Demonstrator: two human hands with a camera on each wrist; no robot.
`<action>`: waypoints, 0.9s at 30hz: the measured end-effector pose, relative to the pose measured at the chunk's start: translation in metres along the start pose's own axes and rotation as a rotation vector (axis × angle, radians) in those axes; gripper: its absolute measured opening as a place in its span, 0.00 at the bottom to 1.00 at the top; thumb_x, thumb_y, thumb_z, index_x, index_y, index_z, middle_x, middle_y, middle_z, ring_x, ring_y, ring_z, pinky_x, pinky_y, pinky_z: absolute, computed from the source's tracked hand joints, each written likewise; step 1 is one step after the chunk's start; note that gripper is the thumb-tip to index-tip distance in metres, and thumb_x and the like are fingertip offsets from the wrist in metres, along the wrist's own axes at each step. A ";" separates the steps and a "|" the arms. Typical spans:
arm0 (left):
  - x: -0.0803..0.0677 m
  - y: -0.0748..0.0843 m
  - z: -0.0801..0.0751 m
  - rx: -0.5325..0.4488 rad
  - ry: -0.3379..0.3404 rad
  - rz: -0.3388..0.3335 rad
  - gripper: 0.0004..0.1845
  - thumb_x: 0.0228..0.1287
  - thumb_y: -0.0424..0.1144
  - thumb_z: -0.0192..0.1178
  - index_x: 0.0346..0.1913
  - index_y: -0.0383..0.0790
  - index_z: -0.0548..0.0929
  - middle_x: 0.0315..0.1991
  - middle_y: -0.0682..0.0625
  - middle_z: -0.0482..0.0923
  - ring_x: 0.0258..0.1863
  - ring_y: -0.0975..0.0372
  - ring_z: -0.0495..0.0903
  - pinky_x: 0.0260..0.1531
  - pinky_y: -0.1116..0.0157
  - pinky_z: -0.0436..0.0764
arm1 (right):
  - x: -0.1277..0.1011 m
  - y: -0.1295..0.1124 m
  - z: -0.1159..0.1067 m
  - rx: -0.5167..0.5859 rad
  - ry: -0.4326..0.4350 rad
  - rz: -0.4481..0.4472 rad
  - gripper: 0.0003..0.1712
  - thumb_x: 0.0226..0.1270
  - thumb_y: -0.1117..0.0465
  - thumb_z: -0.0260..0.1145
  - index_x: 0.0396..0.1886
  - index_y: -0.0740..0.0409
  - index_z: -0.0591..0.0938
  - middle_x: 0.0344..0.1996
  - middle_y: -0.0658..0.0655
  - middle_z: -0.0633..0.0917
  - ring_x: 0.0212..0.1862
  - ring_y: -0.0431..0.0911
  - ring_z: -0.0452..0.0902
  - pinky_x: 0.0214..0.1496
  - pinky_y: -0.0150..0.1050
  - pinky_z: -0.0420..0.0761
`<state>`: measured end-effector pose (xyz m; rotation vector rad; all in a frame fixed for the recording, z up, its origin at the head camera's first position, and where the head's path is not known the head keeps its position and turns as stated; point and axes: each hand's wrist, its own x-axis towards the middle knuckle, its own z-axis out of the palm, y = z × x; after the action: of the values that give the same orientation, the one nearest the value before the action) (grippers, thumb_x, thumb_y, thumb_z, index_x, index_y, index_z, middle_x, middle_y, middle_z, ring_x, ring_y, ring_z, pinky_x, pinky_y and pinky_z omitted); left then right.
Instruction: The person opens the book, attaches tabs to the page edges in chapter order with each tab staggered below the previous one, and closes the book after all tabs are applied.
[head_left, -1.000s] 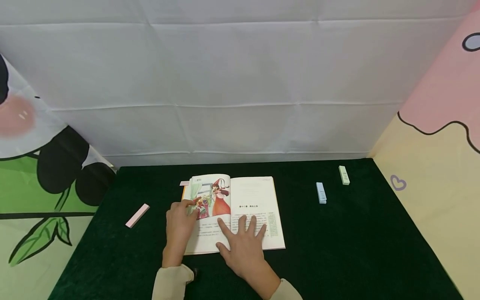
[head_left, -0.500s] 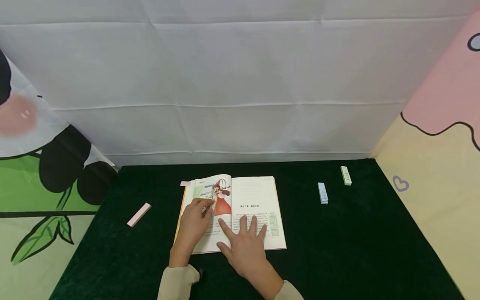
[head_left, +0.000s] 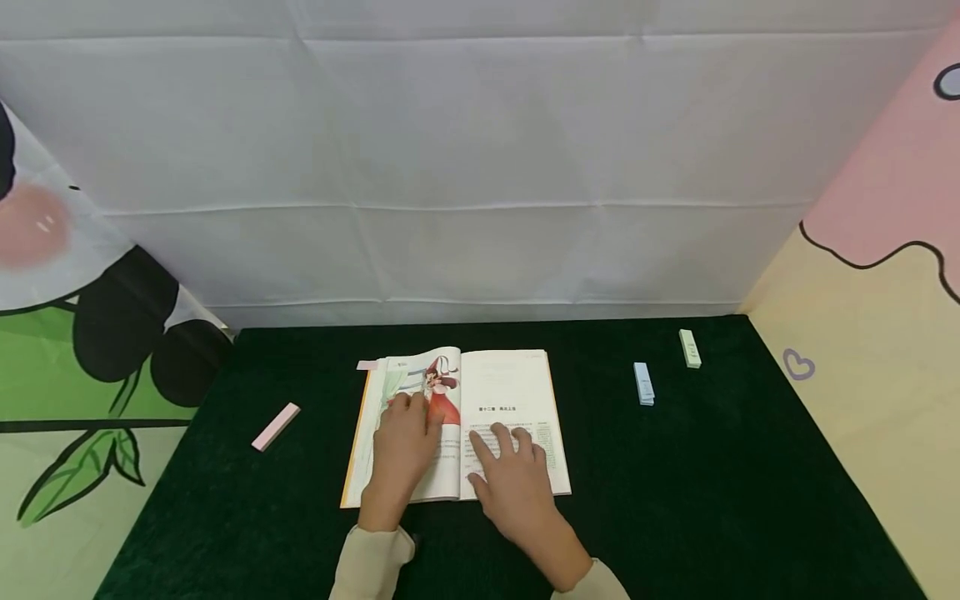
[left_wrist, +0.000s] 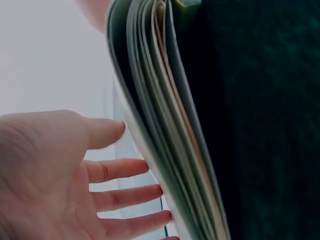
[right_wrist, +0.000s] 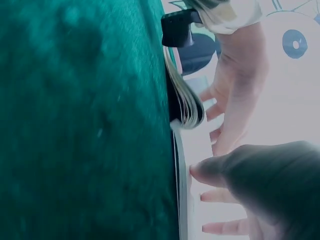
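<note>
An open book (head_left: pixel 510 392) lies flat on the dark green table (head_left: pixel 712 500), with a colour picture of a figure in red on its left page and printed text on its right page. My left hand (head_left: pixel 405 446) rests flat on the left page, fingers straight over the picture. My right hand (head_left: pixel 513 475) lies spread on the lower part of the right page. The left wrist view shows my left hand (left_wrist: pixel 75 175) with straight fingers beside the stacked page edges (left_wrist: pixel 160 125). A small pink tab (head_left: pixel 367 365) sticks out at the book's top left corner.
A pink strip (head_left: pixel 275 427) lies on the table to the left of the book. A light blue strip (head_left: pixel 642 384) and a light green strip (head_left: pixel 689 348) lie at the right rear. White cloth closes the back, patterned cloth panels the sides.
My left hand has slid rightward from the book's left edge onto the picture page, pressing it flat. My right hand has shifted slightly right on the text page.
</note>
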<state>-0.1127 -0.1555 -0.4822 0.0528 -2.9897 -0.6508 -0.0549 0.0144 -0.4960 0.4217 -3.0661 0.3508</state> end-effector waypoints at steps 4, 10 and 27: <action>0.000 0.006 0.003 0.030 -0.029 -0.046 0.31 0.71 0.52 0.65 0.63 0.28 0.77 0.59 0.31 0.76 0.50 0.42 0.80 0.48 0.38 0.84 | 0.001 0.011 0.001 0.028 0.066 0.071 0.34 0.68 0.44 0.73 0.70 0.51 0.79 0.65 0.64 0.77 0.62 0.62 0.72 0.57 0.57 0.77; -0.002 0.011 0.008 0.037 -0.060 -0.102 0.43 0.66 0.57 0.69 0.70 0.27 0.70 0.65 0.29 0.70 0.58 0.38 0.79 0.58 0.29 0.76 | 0.001 0.026 -0.004 0.031 0.104 0.192 0.37 0.66 0.44 0.76 0.69 0.55 0.80 0.62 0.64 0.78 0.55 0.60 0.72 0.49 0.52 0.76; -0.006 0.018 0.012 -0.011 0.046 -0.053 0.32 0.62 0.44 0.75 0.67 0.40 0.77 0.67 0.31 0.70 0.70 0.36 0.68 0.64 0.26 0.67 | 0.005 0.051 -0.006 0.165 0.066 0.453 0.49 0.62 0.47 0.79 0.74 0.70 0.71 0.59 0.69 0.73 0.53 0.59 0.68 0.50 0.51 0.73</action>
<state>-0.1080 -0.1339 -0.4859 0.1444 -2.9491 -0.6616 -0.0734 0.0620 -0.5007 -0.2875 -3.0493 0.6153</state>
